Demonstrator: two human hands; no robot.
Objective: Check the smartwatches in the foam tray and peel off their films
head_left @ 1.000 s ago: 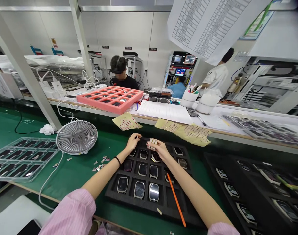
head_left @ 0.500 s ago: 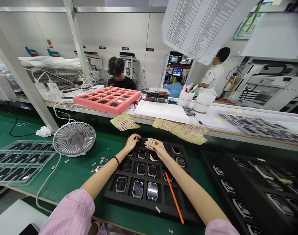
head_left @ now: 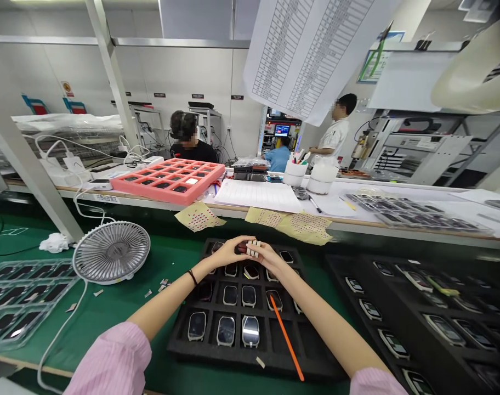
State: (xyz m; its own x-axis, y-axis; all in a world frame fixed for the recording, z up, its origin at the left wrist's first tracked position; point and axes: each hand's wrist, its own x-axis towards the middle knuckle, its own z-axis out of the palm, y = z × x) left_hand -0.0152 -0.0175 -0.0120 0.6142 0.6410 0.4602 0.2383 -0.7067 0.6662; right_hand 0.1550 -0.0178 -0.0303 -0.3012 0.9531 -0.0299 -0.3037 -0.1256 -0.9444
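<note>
Above the back of the black foam tray (head_left: pixel 260 356), my left hand (head_left: pixel 229 252) and my right hand (head_left: pixel 268 258) meet. Between their fingertips is a small dark, reddish-looking watch body (head_left: pixel 242 248), largely covered by the fingers. Pale bands wrap several fingers of my right hand. Below, square pockets of the tray hold watch bodies with dark screens, such as a shiny watch body (head_left: pixel 250 331) in the front row. A thin orange stick (head_left: pixel 287 340) lies slanted across the tray's right part. Near the tray's front edge rests a small beige strip (head_left: pixel 260 362).
Left of the tray stand a grey fan (head_left: pixel 112 251) and a clear tray (head_left: pixel 28 296) of dark parts. A second black tray (head_left: pixel 336 280) with watches is at right. The shelf ahead carries a pink foam tray (head_left: pixel 168 195) and papers (head_left: pixel 258 195). Other people are beyond it.
My hands, apart above the tray's back edge before, have come together around the small dark watch body. The camera view has shifted, so the surroundings appear lower and further left.
</note>
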